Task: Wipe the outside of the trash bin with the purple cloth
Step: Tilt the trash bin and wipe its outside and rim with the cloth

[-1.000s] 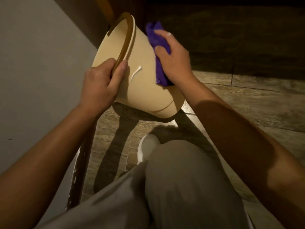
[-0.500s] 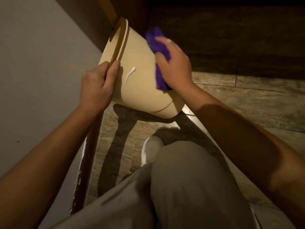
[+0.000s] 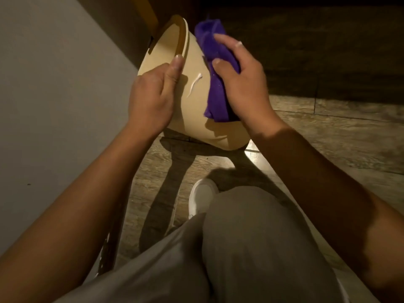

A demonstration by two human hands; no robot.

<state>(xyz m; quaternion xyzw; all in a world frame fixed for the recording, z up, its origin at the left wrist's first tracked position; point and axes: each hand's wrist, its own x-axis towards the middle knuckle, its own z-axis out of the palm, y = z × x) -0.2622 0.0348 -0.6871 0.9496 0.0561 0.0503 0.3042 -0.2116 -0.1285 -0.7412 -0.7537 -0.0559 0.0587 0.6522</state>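
Observation:
A cream trash bin (image 3: 192, 114) with a brown rim is tilted toward the wall, its base edge resting on the floor. A white streak (image 3: 195, 84) runs down its outer wall. My left hand (image 3: 153, 99) grips the bin at the rim, thumb on the outside. My right hand (image 3: 242, 84) presses the purple cloth (image 3: 215, 79) flat against the bin's right outer side, just right of the streak. The cloth bunches above my fingers and hangs down below my palm.
A grey wall (image 3: 54, 106) with a dark baseboard (image 3: 109, 248) stands close on the left. The wood-pattern floor (image 3: 328, 136) stretches right, dark in the far part. My bent knee in grey trousers (image 3: 251, 248) and a white shoe (image 3: 202, 196) lie below the bin.
My right hand slid the cloth down the bin's side, closer to the white streak. The bin has shifted slightly in my left hand's grip.

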